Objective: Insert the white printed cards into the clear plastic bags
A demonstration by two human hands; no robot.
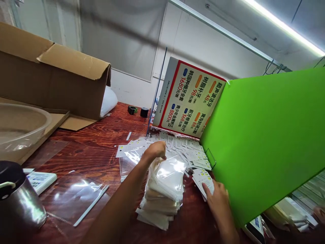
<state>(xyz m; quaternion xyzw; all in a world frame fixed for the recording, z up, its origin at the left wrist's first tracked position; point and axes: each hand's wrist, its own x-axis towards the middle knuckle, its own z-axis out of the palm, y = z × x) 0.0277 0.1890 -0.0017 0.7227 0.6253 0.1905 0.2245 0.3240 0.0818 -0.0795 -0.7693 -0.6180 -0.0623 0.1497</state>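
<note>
The left hand (156,149) is curled, its fingertips bent down at the far edge of the stack of clear bags (169,174); the pictures do not show whether any film is pinched between them. The right hand (220,200) is partly open, thumb reaching over a small pile of white cards (202,179), and it is unclear how firmly the fingers hold it.

The bags are thin and glossy and probably cling together, so a light rub at the edge should part one layer better than a hard pull. The stack is uneven, its lower layers fanned toward the person, so a sideways tug could make it slide. For the cards, a loose thumb that lets the top one shift singly looks better than a squeeze, which might bend corners or bring two at once.

Farther out, more cards (194,154) lie spread and overlapping on the bench (96,149), below a printed board (190,98) and beside a green panel (266,135). The right forearm is close to that panel, so the elbow is best kept low and its movements small. To the left, a metal container (29,203) stands near a flat clear sheet (81,189)
</note>
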